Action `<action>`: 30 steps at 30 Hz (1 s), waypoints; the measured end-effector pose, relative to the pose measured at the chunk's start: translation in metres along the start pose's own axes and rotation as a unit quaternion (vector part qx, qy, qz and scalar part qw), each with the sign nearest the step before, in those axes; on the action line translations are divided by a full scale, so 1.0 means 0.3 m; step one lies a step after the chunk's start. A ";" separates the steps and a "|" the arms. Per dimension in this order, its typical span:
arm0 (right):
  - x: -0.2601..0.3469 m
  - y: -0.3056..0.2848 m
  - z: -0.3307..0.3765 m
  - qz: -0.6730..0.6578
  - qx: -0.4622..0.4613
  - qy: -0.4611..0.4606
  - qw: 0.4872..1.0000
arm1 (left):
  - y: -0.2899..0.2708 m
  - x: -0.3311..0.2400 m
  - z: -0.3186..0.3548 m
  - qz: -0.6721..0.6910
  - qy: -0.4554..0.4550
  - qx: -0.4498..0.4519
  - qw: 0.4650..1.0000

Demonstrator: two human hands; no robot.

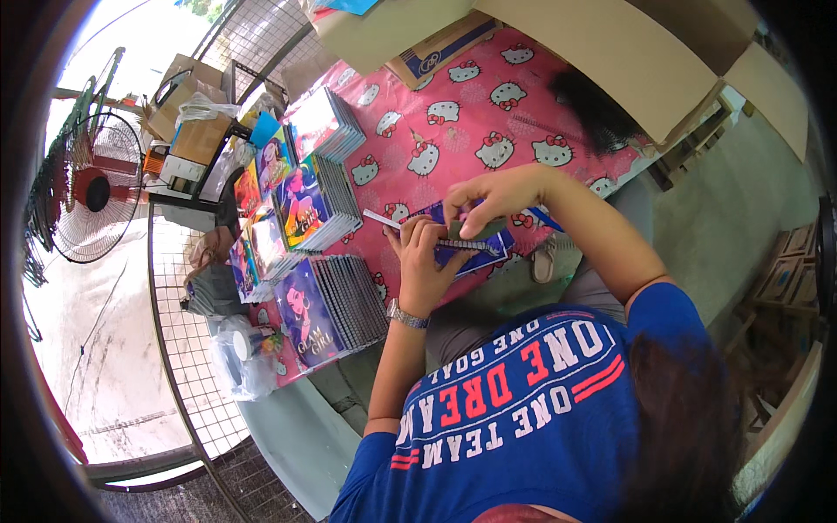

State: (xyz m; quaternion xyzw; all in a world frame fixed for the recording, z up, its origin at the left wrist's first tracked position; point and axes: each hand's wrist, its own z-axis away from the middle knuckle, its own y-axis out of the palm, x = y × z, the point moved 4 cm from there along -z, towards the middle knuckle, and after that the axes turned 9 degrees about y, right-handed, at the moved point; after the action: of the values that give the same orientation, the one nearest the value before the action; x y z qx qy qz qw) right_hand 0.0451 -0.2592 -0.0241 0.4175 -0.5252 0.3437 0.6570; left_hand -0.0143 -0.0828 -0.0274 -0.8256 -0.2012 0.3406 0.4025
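Note:
My left hand (422,254), with a metal-band watch at the wrist, is closed on a spiral notebook (471,258) with a dark blue cover near the table's front edge. The notebook's coil edge faces up toward me. My right hand (497,199) grips a small dark grey-green block (482,230) and holds it against or just above the coil. A thin white strip (382,219) points out to the left beside my left hand. More blue covers show beneath the notebook, partly hidden by my hands.
Stacks of finished-looking spiral notebooks (316,305) with colourful covers stand on the left of the pink patterned tablecloth (453,144). Black wire coils (593,113) lie at the far right, beside large cardboard boxes (610,61). A fan (91,187) and wire mesh are at far left.

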 end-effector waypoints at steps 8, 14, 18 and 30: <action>-0.010 -0.050 -0.057 0.138 -0.089 0.101 0.981 | -0.067 0.036 -0.040 -0.034 0.014 -0.009 0.999; 0.067 -0.004 -0.093 0.065 -0.044 0.069 0.995 | -0.095 0.109 -0.015 -0.046 0.021 -0.016 0.999; 0.035 -0.017 -0.104 0.081 -0.023 0.050 0.995 | -0.080 0.078 -0.032 -0.024 0.018 -0.029 0.999; 0.043 -0.008 -0.058 -0.039 0.023 -0.016 0.999 | -0.070 0.062 -0.044 0.011 -0.003 -0.051 0.999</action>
State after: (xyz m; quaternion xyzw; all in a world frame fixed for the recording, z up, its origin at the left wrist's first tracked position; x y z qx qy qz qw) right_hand 0.0570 -0.2444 -0.0135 0.4577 -0.5108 0.3234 0.6519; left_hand 0.0068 -0.0659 -0.0121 -0.8461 -0.2106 0.3364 0.3557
